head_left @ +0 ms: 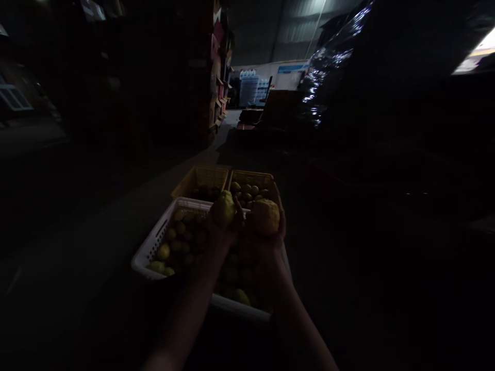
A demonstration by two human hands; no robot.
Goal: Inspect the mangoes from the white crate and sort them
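Note:
My left hand [232, 229] is wrapped round a yellow-green lemon [225, 207] with a knobby tip, raised over a white plastic crate. Beside it, my right hand [275, 239] grips a larger, rounder, orange-yellow citrus fruit [266, 217] with rough skin. The two fruits are apart. Under both hands the white crate [149, 252] holds many yellow and green lemons [176, 245]. My forearms hide its middle and part of its front rim. Dim light leaves the fingers partly in shadow.
Behind the white crate stand two yellow crates; the right one [253, 172] holds more lemons, the left one [185, 183] has dark fruit low inside. Stacked cardboard boxes [216, 77] rise at the back left. Shiny wrapped goods [315, 87] stand at the right, with bottled packs [248, 90] far off.

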